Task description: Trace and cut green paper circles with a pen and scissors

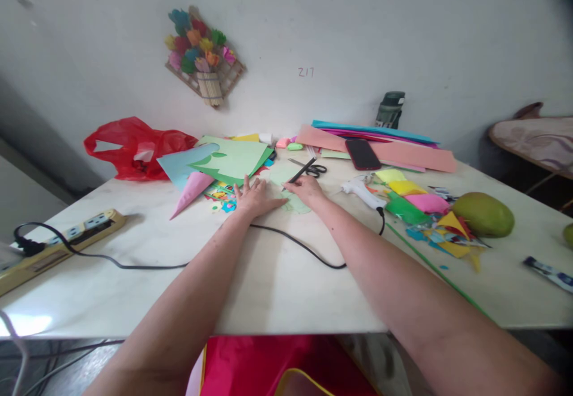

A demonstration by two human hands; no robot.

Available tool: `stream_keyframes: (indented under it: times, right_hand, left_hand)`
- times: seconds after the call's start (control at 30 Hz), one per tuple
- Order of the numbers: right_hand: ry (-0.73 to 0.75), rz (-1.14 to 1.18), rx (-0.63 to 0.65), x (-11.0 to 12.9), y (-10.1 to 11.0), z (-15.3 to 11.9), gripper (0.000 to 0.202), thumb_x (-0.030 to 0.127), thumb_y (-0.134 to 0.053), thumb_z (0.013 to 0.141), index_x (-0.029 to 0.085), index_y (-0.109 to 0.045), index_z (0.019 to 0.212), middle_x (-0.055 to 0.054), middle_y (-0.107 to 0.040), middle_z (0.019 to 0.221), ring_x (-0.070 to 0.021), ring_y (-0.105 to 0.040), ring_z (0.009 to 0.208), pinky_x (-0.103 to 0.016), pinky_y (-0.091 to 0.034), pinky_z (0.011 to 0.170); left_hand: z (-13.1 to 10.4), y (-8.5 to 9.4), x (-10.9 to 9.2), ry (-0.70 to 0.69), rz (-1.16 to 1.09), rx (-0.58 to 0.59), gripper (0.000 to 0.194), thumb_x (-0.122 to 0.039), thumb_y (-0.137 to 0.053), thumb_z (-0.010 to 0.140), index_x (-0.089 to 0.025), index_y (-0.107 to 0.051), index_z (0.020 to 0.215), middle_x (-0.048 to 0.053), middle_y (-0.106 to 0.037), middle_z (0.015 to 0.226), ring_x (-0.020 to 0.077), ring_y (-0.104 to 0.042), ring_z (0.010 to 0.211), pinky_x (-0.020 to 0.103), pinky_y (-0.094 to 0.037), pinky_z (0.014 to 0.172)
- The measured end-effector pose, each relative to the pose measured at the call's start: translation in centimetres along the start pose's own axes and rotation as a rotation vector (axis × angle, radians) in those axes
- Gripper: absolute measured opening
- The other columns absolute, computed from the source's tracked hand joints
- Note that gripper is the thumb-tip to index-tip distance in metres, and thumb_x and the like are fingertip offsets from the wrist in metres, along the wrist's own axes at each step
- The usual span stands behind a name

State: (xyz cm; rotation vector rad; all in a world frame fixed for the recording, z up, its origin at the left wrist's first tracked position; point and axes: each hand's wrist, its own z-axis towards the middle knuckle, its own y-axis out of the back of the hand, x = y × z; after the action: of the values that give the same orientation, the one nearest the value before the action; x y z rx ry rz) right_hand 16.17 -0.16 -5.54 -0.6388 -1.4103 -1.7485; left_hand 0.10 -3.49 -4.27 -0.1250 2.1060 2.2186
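Observation:
Between my hands lies a pale green paper point(295, 204) on the white table. My right hand point(308, 191) pinches a dark pencil point(303, 170), its lower end down at the paper. Fingers spread, my left hand point(256, 198) rests flat at the paper's left side, thumb toward it. Just behind the pencil are black-handled scissors point(317, 170), partly covered by it. Green paper sheets point(237, 158) and small coloured scraps point(224, 194) lie by my left hand. A white glue gun point(364, 192) sits to the right of my right hand.
A power strip point(85, 232) feeds a black cord point(304, 246) across the table beneath my arms. A red plastic bag point(138, 151) and pink cone point(192, 192) are left. Right are a phone point(362, 154), clay packets point(409, 196), a green fruit point(483, 214) and a bottle point(390, 110).

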Motion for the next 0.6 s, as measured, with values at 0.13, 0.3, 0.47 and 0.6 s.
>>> stream_keyframes:
  times: [0.13, 0.3, 0.47, 0.6]
  right_hand:
    - [-0.010, -0.009, -0.001, 0.11, 0.04, -0.07, 0.024, 0.041, -0.062, 0.071, 0.020, -0.071, 0.076, -0.003, -0.071, 0.075, -0.0153, -0.065, 0.074, -0.021, -0.045, 0.065]
    - [0.000, -0.026, -0.012, 0.15, 0.04, -0.06, 0.024, 0.042, -0.063, 0.069, 0.020, -0.071, 0.073, -0.003, -0.070, 0.072, -0.0163, -0.064, 0.072, -0.022, -0.046, 0.064]
    - [0.020, -0.025, -0.017, 0.13, 0.01, -0.03, 0.024, 0.043, -0.064, 0.069, 0.021, -0.071, 0.072, -0.002, -0.070, 0.072, -0.0156, -0.064, 0.071, -0.022, -0.046, 0.064]
    - [0.020, -0.062, -0.026, 0.20, 0.04, -0.01, 0.023, 0.042, -0.064, 0.069, 0.020, -0.070, 0.068, -0.002, -0.070, 0.070, -0.0157, -0.064, 0.071, -0.022, -0.045, 0.065]
  left_hand:
    - [0.02, -0.05, 0.03, -0.002, -0.007, -0.003, 0.092, -0.076, -0.038, 0.062, -0.024, -0.029, 0.137, 0.001, -0.023, 0.147, 0.0296, 0.009, 0.135, 0.056, 0.005, 0.106]
    - [0.04, -0.06, 0.06, -0.011, -0.006, -0.005, 0.091, -0.077, -0.037, 0.063, -0.024, -0.030, 0.137, 0.002, -0.023, 0.147, 0.0303, 0.008, 0.135, 0.056, 0.004, 0.106]
    - [0.19, -0.17, 0.09, -0.010, -0.013, -0.006, 0.090, -0.075, -0.040, 0.063, -0.024, -0.031, 0.136, 0.002, -0.023, 0.147, 0.0309, 0.007, 0.135, 0.056, 0.003, 0.106]
    - [0.18, -0.21, 0.08, -0.005, -0.011, -0.007, 0.089, -0.075, -0.040, 0.063, -0.024, -0.032, 0.136, 0.002, -0.023, 0.147, 0.0300, 0.007, 0.135, 0.055, 0.002, 0.106]
